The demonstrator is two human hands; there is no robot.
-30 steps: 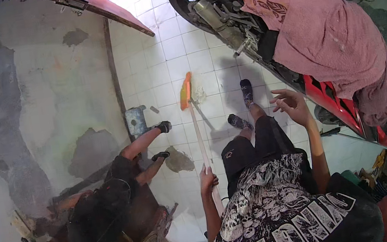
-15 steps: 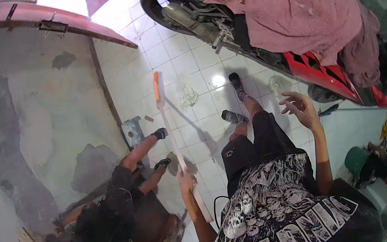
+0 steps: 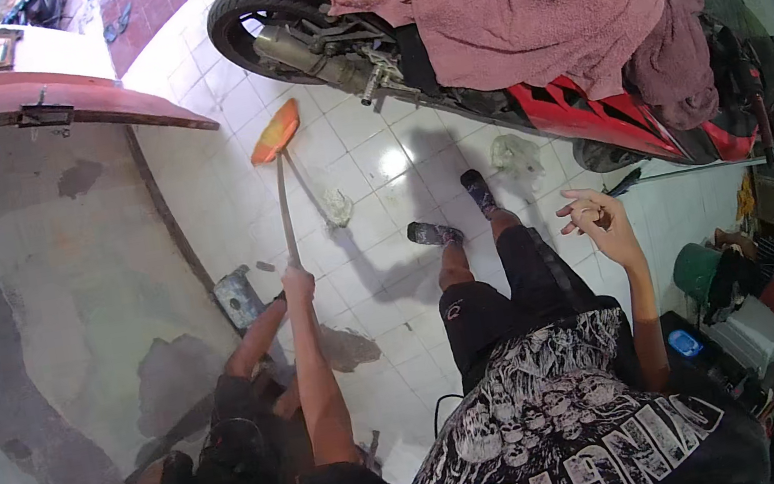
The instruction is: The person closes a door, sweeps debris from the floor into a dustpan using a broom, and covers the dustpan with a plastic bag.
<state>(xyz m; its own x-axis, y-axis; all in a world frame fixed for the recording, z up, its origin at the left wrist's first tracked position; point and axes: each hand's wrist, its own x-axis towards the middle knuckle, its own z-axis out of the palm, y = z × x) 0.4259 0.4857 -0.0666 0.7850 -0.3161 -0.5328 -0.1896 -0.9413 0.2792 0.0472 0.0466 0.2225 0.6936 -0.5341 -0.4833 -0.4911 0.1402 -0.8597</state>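
My left hand (image 3: 298, 284), closed round the handle (image 3: 285, 207) of a long broom, is out in front at left of centre. The broom's flared orange head (image 3: 276, 132) points away from me, close to the motorcycle's rear wheel. Whether the head touches the tiles I cannot tell. A small heap of pale debris (image 3: 338, 208) lies on the floor just right of the handle. My right hand (image 3: 600, 220) hangs in the air at the right with bent, parted fingers and nothing visible in it.
A red motorcycle (image 3: 608, 136) under a pink towel (image 3: 531, 1) stands across the far right. A person (image 3: 213, 482) crouches at my left near a grey metal piece (image 3: 236, 298) by the patched wall (image 3: 4, 191). More debris (image 3: 515, 153) and a green bucket (image 3: 695, 270) are at right.
My left hand has gone forward and left with the broom, whose orange head has turned broadside. The view has shifted right. My right hand keeps nearly the same pose.
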